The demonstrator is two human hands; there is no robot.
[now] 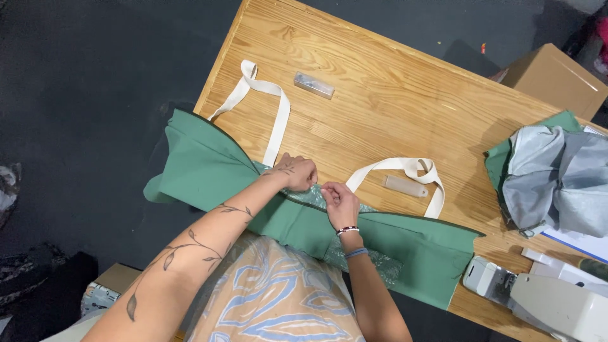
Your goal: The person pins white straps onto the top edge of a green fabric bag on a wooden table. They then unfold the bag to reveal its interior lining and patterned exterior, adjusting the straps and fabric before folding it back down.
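A green fabric bag [209, 171] lies across the near edge of the wooden table [380, 95], its left end hanging over the side. Two cream webbing handles run out from it: one [269, 104] loops at the left, the other [411, 174] at the right. My left hand [296, 172] pinches the bag's top edge near its middle, where a pale patterned lining [310, 197] shows. My right hand [339, 201] pinches the same edge just beside it, fingertips nearly touching the left hand's.
A small clear plastic box [313, 85] and a pale tube-shaped case [405, 185] lie on the table. A heap of grey and green fabric [551, 174] sits at the right, a white sewing machine [538, 297] at the lower right, a cardboard box [557, 76] beyond the table.
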